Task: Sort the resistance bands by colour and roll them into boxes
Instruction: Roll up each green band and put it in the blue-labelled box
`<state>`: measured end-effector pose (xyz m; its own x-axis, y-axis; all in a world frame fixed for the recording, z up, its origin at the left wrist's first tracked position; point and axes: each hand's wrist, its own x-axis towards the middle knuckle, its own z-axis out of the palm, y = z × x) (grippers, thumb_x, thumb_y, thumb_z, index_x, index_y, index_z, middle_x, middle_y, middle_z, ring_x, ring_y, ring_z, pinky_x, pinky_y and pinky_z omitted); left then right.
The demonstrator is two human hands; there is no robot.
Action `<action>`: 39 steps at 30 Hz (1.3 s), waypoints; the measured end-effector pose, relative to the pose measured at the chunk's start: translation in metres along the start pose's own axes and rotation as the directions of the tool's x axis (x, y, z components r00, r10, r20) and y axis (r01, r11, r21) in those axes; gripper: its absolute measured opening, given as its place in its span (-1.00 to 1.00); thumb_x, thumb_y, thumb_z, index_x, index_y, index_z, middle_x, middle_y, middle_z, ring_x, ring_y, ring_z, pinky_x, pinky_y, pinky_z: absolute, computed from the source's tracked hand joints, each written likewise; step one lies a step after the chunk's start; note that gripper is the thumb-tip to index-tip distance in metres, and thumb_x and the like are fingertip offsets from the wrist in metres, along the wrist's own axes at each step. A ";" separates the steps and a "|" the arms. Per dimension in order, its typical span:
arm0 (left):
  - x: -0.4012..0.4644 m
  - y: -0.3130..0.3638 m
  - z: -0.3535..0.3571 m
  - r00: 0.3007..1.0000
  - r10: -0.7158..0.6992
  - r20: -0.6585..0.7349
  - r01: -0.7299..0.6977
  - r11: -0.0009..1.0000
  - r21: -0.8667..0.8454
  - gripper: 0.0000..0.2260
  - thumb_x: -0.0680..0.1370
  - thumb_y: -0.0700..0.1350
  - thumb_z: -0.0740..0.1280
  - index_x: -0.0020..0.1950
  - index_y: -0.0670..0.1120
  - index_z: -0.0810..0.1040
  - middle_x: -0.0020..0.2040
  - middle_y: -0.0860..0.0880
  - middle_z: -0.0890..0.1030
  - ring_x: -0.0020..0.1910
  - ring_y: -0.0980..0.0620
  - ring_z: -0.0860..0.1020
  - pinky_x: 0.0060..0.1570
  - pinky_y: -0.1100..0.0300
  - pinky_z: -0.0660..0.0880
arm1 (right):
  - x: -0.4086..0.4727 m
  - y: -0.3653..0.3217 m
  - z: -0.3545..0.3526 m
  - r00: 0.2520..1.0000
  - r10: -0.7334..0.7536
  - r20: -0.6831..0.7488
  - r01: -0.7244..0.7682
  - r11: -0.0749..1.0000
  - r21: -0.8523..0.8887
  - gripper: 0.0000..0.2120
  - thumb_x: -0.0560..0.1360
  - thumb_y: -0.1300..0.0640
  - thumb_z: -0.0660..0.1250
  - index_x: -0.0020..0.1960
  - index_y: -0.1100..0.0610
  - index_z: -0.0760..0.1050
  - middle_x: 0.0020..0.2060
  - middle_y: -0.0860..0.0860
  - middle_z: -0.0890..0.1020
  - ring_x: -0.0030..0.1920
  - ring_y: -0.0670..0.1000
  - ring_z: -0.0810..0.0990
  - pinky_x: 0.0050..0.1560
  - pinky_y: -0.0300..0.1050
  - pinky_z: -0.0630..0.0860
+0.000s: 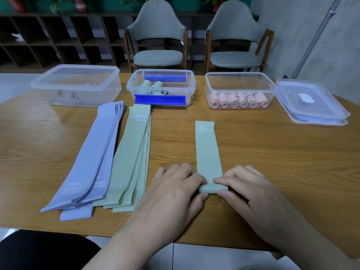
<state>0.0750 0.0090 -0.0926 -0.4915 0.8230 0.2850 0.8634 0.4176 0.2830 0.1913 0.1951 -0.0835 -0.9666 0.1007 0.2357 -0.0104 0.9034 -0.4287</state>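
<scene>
Both hands, left hand [175,182] and right hand [243,184], pinch the rolled near end of a green resistance band [207,151] printed "30 LB" on the table [272,152]; a purple band [93,152] reads "20 LB".

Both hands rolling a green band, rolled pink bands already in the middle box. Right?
Not quite. The head view shows the rolled pink bands in the right box; the middle box holds green rolls. The rest holds: left hand and right hand are rolling the green band.

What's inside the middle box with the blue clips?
Two rolled green bands lie in the middle box; the front blue clip and label hide whatever sits lower.
</scene>
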 end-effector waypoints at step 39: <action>0.000 0.000 0.001 0.999 -0.018 -0.029 0.018 1.000 0.003 -0.84 0.59 0.15 0.22 0.13 0.17 0.46 0.07 0.20 0.45 0.07 0.16 0.42 0.12 0.16 0.34 | -0.001 0.003 0.001 0.999 0.035 0.005 -0.035 0.999 0.012 -0.68 0.57 -0.19 0.13 0.15 -0.12 0.57 0.01 -0.33 0.45 0.11 -0.18 0.43 0.07 -0.18 0.43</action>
<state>0.0753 0.0091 -0.0934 -0.5102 0.8038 0.3058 0.8546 0.4338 0.2856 0.1918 0.1974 -0.0854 -0.9675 0.1306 0.2164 0.0208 0.8943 -0.4469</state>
